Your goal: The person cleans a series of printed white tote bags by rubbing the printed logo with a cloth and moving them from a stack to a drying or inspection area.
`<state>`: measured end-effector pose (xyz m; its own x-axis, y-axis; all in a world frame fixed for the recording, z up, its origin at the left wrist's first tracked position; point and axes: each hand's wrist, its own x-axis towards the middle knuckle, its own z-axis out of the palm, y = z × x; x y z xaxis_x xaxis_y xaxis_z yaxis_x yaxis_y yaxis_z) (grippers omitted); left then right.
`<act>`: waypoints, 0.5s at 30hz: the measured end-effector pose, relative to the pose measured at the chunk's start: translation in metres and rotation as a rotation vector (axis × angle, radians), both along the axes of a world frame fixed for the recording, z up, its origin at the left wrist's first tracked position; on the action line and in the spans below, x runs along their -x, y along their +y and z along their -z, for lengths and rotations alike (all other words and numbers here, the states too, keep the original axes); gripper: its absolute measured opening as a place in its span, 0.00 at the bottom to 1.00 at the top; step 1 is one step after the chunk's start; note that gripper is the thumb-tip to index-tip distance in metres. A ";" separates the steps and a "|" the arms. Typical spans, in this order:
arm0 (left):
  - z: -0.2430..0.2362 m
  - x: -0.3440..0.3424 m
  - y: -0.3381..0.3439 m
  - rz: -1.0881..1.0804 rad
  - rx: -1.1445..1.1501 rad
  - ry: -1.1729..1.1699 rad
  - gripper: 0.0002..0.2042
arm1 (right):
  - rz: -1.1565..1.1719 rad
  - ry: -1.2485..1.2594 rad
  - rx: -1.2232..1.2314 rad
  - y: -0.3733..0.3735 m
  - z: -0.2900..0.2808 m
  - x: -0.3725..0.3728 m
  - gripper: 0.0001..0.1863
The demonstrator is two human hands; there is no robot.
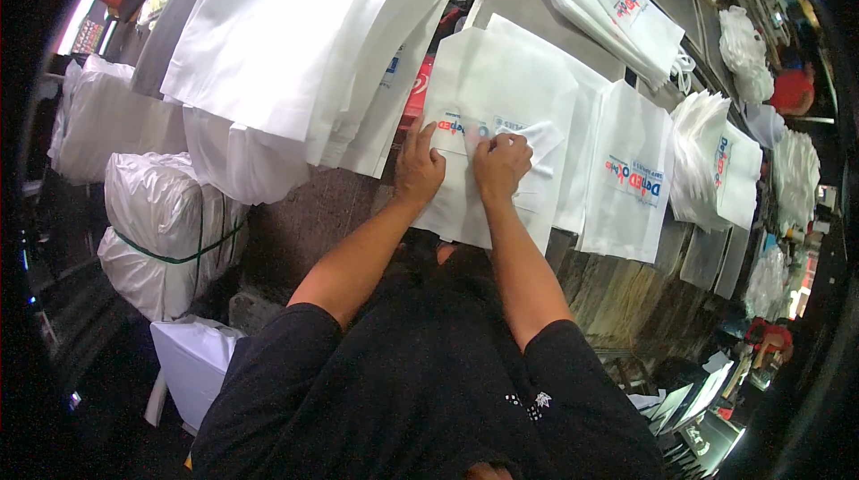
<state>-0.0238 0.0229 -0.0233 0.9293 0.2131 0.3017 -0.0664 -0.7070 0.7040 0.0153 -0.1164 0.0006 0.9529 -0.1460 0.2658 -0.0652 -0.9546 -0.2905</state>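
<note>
Right hand (503,162): my curled fingers hide what they grip of the crumpled white cloth (544,136) and some print on the flat white fabric bag (460,178).
Large white fabric sheets (286,24): cut off along the top.
Red printed panel (418,91): partly hidden behind those sheets.
White marks (541,402) on my black shirt (420,373): too small to tell.

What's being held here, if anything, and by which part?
The right hand seems to pinch a small white cloth-like piece by its left end; the left hand rests on the flat white fabric bag.
</note>
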 end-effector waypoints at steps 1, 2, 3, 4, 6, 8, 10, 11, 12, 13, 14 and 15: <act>-0.002 0.001 0.000 0.012 0.045 0.047 0.25 | 0.002 0.000 -0.001 -0.001 -0.001 0.000 0.10; -0.004 0.001 0.000 0.024 0.090 0.095 0.26 | 0.034 0.007 0.001 -0.001 -0.002 0.001 0.10; -0.004 0.001 0.000 0.027 0.090 0.094 0.26 | 0.065 0.013 0.003 -0.002 -0.003 0.002 0.10; -0.004 0.001 -0.001 0.024 0.088 0.078 0.26 | 0.067 0.012 0.003 -0.003 -0.003 0.003 0.10; -0.003 0.001 0.000 0.023 0.086 0.063 0.26 | 0.095 -0.003 0.032 -0.005 -0.004 0.004 0.11; 0.000 0.001 0.000 0.015 0.078 0.057 0.25 | 0.125 -0.011 0.052 -0.007 -0.005 0.007 0.11; 0.001 0.001 0.000 0.007 0.043 0.029 0.25 | 0.155 -0.019 0.072 -0.009 -0.005 0.008 0.11; 0.002 0.001 0.001 -0.003 0.008 0.000 0.24 | 0.172 -0.027 0.099 -0.010 -0.005 0.008 0.11; 0.000 0.001 0.000 0.001 0.009 0.000 0.24 | 0.192 -0.036 0.127 -0.013 -0.004 0.008 0.11; -0.001 0.001 -0.001 0.003 0.011 -0.003 0.24 | 0.195 -0.036 0.128 -0.016 -0.004 0.008 0.11; -0.003 0.001 -0.002 0.005 0.013 -0.005 0.24 | 0.222 -0.035 0.148 -0.019 -0.003 0.007 0.12; -0.002 0.001 -0.001 0.006 0.012 -0.005 0.24 | 0.245 -0.034 0.166 -0.019 -0.003 0.007 0.12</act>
<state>-0.0247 0.0217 -0.0212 0.9291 0.2112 0.3035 -0.0738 -0.6984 0.7119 0.0088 -0.1354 0.0037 0.8847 -0.3228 0.3364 -0.2928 -0.9462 -0.1377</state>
